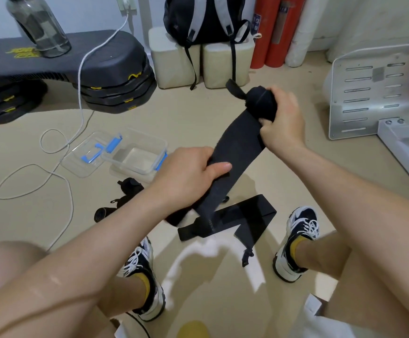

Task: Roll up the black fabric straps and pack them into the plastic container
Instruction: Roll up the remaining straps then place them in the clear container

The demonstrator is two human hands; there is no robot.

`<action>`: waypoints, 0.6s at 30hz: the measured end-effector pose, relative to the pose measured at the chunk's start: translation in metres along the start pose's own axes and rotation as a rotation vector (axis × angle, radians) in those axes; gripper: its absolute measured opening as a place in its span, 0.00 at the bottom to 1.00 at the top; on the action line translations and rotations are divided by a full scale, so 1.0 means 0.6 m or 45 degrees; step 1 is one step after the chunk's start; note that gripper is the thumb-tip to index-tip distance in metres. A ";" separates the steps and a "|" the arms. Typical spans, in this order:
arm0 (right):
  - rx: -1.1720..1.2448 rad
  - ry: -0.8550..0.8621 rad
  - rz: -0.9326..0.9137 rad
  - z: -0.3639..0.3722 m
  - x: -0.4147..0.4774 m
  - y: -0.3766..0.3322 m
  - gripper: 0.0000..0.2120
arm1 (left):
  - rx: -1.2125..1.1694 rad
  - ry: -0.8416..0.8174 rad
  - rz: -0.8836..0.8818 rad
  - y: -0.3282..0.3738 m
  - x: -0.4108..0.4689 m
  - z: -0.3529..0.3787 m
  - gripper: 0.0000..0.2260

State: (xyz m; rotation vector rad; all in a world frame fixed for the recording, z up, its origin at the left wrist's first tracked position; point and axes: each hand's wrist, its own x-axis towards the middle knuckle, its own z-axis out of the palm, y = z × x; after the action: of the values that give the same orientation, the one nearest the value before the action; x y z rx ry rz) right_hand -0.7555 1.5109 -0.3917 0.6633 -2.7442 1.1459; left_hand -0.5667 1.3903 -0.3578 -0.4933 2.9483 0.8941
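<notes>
While my right grip (282,123) curls round the roll (262,101) wound at the far end of the strap (237,152), my left grip (191,172) pinches the flat part lower down, thumb on top and fingers beneath. The cloth is stretched in the air between the two. Its loose tail hangs toward the floor (149,113) between my shoes.

The strap looks soft, light and limp, with a matt weave that should not slide much. It will likely sag and let the roll go slack wherever I give it no tension. I judge the best hold is across its full width, near the roll, with the other grip closed right round the roll so the turns cannot spring loose.

The container (154,142) stands open on the floor to my left, its lid (76,162) lying beside it. It seems to hold nothing yet, though its clear walls make that hard to tell. A second strap (245,213) lies flat below my hands, and more dark bundles (130,187) lie near the container.
</notes>
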 end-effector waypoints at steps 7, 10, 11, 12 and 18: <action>-0.030 -0.137 -0.395 -0.016 -0.005 -0.050 0.31 | -0.674 -0.490 -0.374 -0.081 0.015 0.042 0.05; 0.025 -0.234 -0.488 -0.013 -0.028 -0.069 0.30 | -0.204 -0.569 -0.454 -0.115 0.025 0.066 0.07; 0.044 -0.250 -0.511 -0.012 -0.034 -0.075 0.30 | -0.046 -0.641 -0.462 -0.119 0.025 0.069 0.06; 0.061 -0.266 -0.533 -0.011 -0.040 -0.081 0.30 | 0.143 -0.712 -0.449 -0.117 0.025 0.068 0.06; 0.124 -0.347 -0.676 -0.018 -0.065 -0.112 0.30 | 0.233 -0.156 -0.354 -0.090 0.064 0.003 0.29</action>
State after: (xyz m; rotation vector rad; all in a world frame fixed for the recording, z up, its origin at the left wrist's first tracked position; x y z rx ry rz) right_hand -0.6922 1.4903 -0.3497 1.5446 -2.4636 1.1230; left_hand -0.5871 1.3376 -0.3926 -0.7820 2.7242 0.5960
